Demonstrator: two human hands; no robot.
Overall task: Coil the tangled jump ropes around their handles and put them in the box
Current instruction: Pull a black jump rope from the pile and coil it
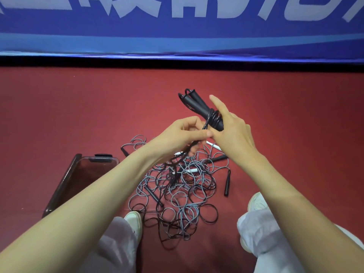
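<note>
Head view: the right hand (234, 133) is raised above the floor and holds a pair of black handles (199, 107) pressed side by side, their far ends tilted up and to the left. The near ends of the handles pass behind this hand, so the gripping fingers are hidden. Only the forefinger shows clearly, and it is straight and points far.

A black rope (213, 117) is wound in several turns around the handles just beside the right hand. The left hand (183, 134) sits close to the left of the right hand, with thumb and fingers curled and pinching this rope. From there the rope drops to the pile below.

The pile of tangled ropes (183, 194), grey and black, lies on the red floor (78, 115) between the person's two white shoes (135, 219). Loose handles lie in and around it:
- one black handle (227, 183) at the right edge
- another black handle (153, 195) within the loops on the left
- a white handle (190, 171) near the middle

The box (63, 180), clear with a dark tint, stands on the floor to the left of the pile. The left forearm crosses over its near part, and no rope is seen inside it.

A blue banner (177, 36) with white characters runs along the far side
</note>
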